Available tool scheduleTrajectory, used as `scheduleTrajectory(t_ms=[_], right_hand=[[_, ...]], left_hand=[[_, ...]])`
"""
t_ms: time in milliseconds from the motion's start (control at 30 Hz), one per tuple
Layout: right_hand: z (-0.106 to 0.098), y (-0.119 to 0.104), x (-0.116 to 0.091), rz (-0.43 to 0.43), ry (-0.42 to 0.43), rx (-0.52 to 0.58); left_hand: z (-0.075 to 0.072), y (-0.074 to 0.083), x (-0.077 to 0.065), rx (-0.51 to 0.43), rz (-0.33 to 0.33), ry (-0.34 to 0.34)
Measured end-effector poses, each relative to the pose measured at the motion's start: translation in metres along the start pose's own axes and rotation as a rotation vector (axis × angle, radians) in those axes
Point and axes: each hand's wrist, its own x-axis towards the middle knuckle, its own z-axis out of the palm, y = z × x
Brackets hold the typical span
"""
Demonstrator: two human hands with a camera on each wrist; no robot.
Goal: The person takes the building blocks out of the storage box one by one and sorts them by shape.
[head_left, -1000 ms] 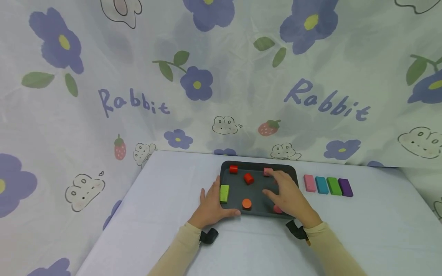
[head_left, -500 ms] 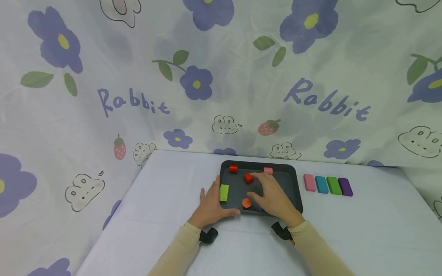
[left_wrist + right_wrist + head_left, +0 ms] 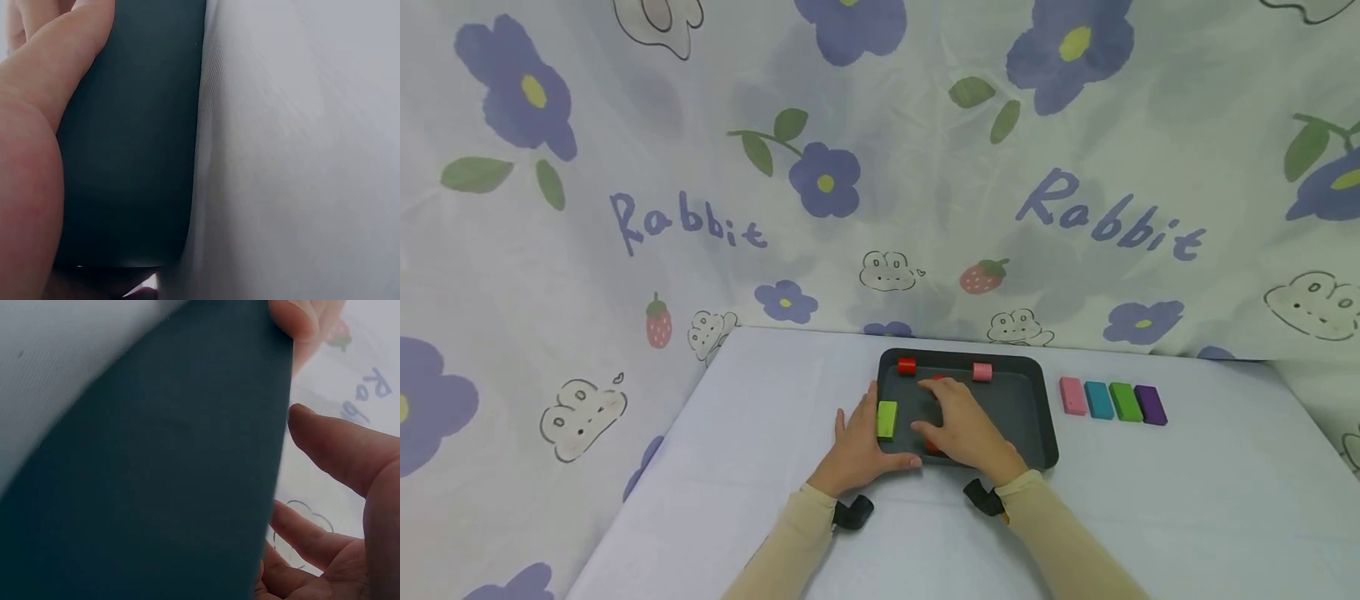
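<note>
A dark grey tray (image 3: 1015, 408) holds several small colored blocks. My left hand (image 3: 861, 454) rests against its near-left corner, fingers straight along the left side and thumb at the front edge. In the left wrist view that thumb lies against the tray's outer wall (image 3: 137, 156). Over the tray, my right hand (image 3: 966, 429) has its thumb and fingers spread apart and holds nothing visible. Its fingertips overlap a red block (image 3: 938, 378); its thumb partly covers an orange cylinder (image 3: 932, 447). The right wrist view shows the spread fingers (image 3: 337, 444) beyond the tray's dark wall (image 3: 156, 475).
Inside the tray, a yellow-green block (image 3: 887, 420) sits at the left, a red cylinder (image 3: 907, 367) at the back left and a pink block (image 3: 982, 372) at the back. Pink (image 3: 1072, 396), blue (image 3: 1100, 400), green (image 3: 1126, 402) and purple (image 3: 1151, 405) blocks lie to the tray's right.
My right hand has moved left across the tray, from above the pink block to above the middle red block and the orange cylinder. The left hand and the tray have stayed put.
</note>
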Motion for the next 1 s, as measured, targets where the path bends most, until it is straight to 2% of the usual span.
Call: scheduleTrajectory(t_ms=[467,1000], right_hand=[[0.017,-0.005,0.013,-0.014,-0.085,0.022],[0.034,-0.006,0.025,0.028,-0.167,-0.059]], left_hand=[[-0.002,0.0,-0.002,-0.012,0.01,-0.003],[-0.004,0.0,-0.002,-0.037,0.038,-0.005]])
